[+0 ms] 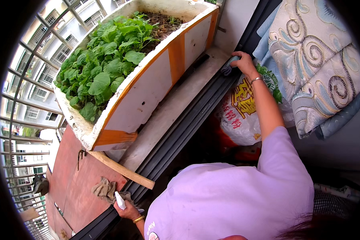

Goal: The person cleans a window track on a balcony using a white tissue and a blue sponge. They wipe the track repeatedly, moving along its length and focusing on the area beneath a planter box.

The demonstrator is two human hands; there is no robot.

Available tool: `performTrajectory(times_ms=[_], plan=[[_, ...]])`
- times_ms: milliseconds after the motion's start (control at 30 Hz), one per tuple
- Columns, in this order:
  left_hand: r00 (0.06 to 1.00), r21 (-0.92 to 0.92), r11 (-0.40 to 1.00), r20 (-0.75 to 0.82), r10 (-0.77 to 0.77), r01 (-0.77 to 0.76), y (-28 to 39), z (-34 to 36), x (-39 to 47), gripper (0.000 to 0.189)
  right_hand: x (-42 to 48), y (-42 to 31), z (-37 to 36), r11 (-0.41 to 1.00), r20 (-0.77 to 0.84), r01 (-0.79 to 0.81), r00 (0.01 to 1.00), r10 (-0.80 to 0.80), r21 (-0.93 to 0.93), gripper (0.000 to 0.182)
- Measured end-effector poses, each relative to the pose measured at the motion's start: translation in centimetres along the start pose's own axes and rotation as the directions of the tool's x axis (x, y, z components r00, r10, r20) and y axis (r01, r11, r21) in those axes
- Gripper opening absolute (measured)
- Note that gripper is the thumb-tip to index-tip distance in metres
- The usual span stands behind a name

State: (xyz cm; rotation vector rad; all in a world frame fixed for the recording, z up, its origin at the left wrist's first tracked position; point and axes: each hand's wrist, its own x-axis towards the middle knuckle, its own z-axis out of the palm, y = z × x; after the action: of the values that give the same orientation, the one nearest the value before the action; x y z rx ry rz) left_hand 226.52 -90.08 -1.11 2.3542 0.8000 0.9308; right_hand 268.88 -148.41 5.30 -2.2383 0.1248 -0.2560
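Observation:
My right hand (245, 63) is closed around a small grey-blue scrubbing tool (234, 59), perhaps a brush. Its dark lower part presses on the black metal window track (180, 120), near the track's far corner. In my left hand (128, 211) is a white plastic object (120, 200) with a narrow tip, perhaps a spray nozzle; the rest is hidden by the fingers. A crumpled brown rag (105, 189) lies beside that hand, on the edge of the reddish board (87, 180). Between track and planter runs a dirty pale sill (156, 120).
A foam box planter (138, 105) of leafy green plants (105, 63) rests outside the track. A wooden handle (123, 171) juts across the track. Window bars (27, 99) bound the left. Printed plastic bags (240, 120) and folded embroidered fabric (315, 66) crowd the right.

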Motion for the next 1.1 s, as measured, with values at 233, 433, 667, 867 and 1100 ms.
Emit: performTrajectory(times_ms=[233,433,667,867,1100], plan=[[0.999,0.056,0.998,0.015,-0.033,0.032,-0.2,-0.5,0.0,0.028,-3.4,-0.5,-2.1,0.942,0.07,-0.141,0.99,0.126,0.303,0.05],[0.999,0.05,0.998,0.033,-0.04,0.039,0.1,-0.5,0.1,0.029,-0.1,-0.2,0.5,0.987,-0.111,-0.115,0.988,0.103,-0.114,0.043],[0.999,0.054,0.998,0.03,-0.026,0.024,-0.6,-0.3,-0.2,0.031,-3.3,-1.9,1.7,0.995,0.129,-0.065,0.99,0.054,0.076,0.031],[0.999,0.135,0.99,0.015,0.043,-0.045,-0.3,-0.3,-0.1,0.03,-11.0,-5.6,3.9,0.98,0.036,0.187,0.981,-0.189,0.062,0.036],[1.0,0.133,0.991,0.025,-0.009,0.005,-0.2,-0.6,-0.1,0.032,-4.0,-3.3,1.4,0.888,-0.261,-0.011,0.958,-0.123,-0.459,0.04]])
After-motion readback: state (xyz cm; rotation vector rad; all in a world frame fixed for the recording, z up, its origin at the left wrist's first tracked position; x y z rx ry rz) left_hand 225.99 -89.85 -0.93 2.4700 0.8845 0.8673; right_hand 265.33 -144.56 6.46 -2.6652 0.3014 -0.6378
